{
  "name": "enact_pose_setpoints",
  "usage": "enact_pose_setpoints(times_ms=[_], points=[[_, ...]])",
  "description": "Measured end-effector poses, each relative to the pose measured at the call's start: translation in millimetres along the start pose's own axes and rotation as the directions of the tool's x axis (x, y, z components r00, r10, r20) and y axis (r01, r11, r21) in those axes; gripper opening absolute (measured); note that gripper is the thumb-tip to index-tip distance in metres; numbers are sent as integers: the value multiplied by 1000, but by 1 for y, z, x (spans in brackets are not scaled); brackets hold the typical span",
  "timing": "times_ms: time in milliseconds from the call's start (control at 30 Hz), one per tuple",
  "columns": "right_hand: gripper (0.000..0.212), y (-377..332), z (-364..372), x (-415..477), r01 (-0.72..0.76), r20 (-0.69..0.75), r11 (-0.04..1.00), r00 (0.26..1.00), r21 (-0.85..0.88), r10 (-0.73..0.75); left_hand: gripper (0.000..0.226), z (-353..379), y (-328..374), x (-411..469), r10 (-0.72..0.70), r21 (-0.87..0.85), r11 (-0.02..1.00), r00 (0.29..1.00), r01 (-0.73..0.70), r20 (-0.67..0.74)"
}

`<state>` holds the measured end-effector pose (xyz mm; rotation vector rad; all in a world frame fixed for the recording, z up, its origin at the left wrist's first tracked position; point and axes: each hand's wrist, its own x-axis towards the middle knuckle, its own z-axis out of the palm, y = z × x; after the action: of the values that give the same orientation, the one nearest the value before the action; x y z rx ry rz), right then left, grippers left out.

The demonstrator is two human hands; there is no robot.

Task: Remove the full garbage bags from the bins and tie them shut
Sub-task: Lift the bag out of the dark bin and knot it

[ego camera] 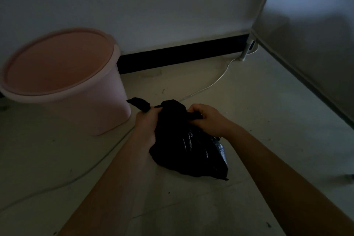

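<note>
Two bare forearms reached forward from the bottom edge over a pale, speckled tiled floor (268, 120) in a dim room. Between them, resting on the floor, lay the small, crinkled black plastic garbage bag (189, 151), out of the bin and just to the right of it, its glossy body bulging toward the person.

The left hand (148, 120) was closed in a fist on the left side of the bag's neck, gripping one gathered strip of plastic whose free end stuck out up and to the left. The right hand (206, 119) had its fingers curled round the other twisted strip on the right side of the neck. The two hands were close together with the bunched top of the bag between them. Whether a knot was already formed there could not be told in the dark plastic.

Just beyond the left hand stood the round pale pink plastic bin (107, 101), upright on the floor and apart from the bag. Its top showed as a darker pink circle inside a pale rim, too blurred to tell lid from open inside.

A thin white cable (214, 82) ran over the floor from behind the bag toward a white post (247, 50) at the far right. Behind these a black skirting board (182, 53) ran along a plain light wall (153, 5), and a grey panel (316, 53) closed the right side.
</note>
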<state>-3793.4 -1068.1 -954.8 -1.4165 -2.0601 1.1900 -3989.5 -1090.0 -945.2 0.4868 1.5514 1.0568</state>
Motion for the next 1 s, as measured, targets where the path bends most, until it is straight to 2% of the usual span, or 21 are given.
enact_pose_setpoints(times_ms=[100, 200, 267, 333, 400, 500, 567, 700, 800, 867, 1000], points=[[6, 2, 1, -1, -30, -15, 999, 999, 39, 31, 1, -4, 4, 1, -182, -168, 958, 943, 234, 277], [7, 6, 1, -3, -56, -9, 997, 998, 58, 56, 17, -3, 4, 1, -173, -266, 924, 920, 275, 351], [10, 6, 0, -4, -77, 29, 994, 997, 81, 75, 23, -3, 4, 1, -136, -279, 931, 932, 236, 335], [12, 2, -4, -6, -106, 92, 990, 991, 90, 98, 46, -3, 1, 5, -92, -266, 948, 950, 175, 297], [16, -2, -9, -8, -150, 177, 983, 976, 107, 130, 23, -2, -2, 5, -23, -244, 967, 981, 71, 195], [18, -2, -19, -12, -233, 288, 953, 942, 194, 172, 38, -2, -1, -1, 86, -160, 985, 987, -64, 135], [21, 0, -23, -13, -257, 288, 942, 938, 214, 190, 42, -2, 0, -3, 155, -118, 983, 981, -142, 114], [30, 3, -23, -12, -255, 254, 942, 947, 218, 197, 34, -2, 6, -6, 237, 38, 970, 967, -241, 89], [25, 3, -19, -13, -251, 279, 936, 943, 246, 180, 28, -3, 4, -2, 239, 9, 971, 969, -240, 57], [25, 4, -17, -12, -211, 219, 954, 962, 211, 164, 26, -5, 1, 1, 223, -6, 975, 974, -223, 40], [14, 9, -15, -6, -82, -104, 995, 991, 59, 88, 31, -14, -7, 4, 229, 12, 973, 973, -229, -5]])
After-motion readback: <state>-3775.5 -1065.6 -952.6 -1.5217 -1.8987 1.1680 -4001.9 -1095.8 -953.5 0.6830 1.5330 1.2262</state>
